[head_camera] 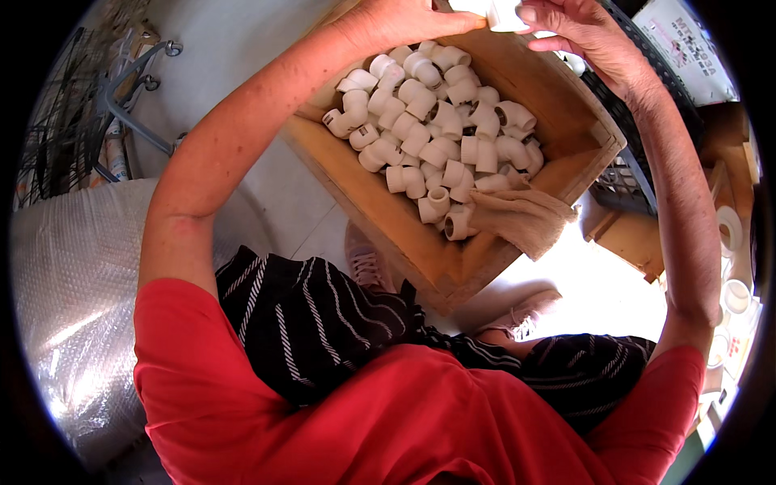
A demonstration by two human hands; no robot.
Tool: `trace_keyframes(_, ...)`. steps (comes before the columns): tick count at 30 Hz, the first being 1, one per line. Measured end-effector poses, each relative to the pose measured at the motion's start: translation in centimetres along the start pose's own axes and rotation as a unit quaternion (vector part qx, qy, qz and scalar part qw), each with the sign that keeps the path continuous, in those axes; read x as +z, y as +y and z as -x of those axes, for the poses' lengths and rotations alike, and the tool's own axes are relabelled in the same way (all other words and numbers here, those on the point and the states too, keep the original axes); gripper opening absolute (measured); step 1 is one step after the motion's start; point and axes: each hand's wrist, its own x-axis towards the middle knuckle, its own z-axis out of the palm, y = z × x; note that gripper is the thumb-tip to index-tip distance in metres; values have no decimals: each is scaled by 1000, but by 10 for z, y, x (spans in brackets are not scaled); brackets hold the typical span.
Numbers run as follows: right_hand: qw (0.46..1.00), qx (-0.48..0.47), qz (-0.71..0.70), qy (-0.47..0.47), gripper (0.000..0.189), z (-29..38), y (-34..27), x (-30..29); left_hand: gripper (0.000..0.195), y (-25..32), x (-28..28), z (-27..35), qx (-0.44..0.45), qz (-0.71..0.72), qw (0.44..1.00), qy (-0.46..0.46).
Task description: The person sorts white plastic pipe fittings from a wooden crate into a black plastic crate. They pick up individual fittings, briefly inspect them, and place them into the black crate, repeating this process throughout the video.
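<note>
At the top edge, a white plastic pipe elbow is between my two hands, partly cut off by the picture's rim and washed out by light. My left hand reaches it from the left, thumb along its lower side; its other fingers are mostly out of sight. My right hand pinches it from the right with thumb and fingers. Below both hands stands a wooden box with many white pipe elbows heaped inside. A beige cloth lies over the box's near right rim and touches some elbows.
Bubble wrap fills the left side, below a grey metal frame with casters. A black plastic crate stands right of the box, near a white printed carton. White round parts lie at far right.
</note>
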Motion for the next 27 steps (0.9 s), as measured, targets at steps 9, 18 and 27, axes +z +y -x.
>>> trace_keyframes(9,936,-65,267,219,26,-19,56,9,41,-90,-11,38,-316,-152,928,-127)
trace_keyframes(18,947,-92,213,222,25,-18,70,-2,52,-106,22,24,-373,-311,847,-216)
trace_keyframes(27,942,-86,250,208,30,-20,77,-10,45,-117,30,28,-321,-365,822,-296)
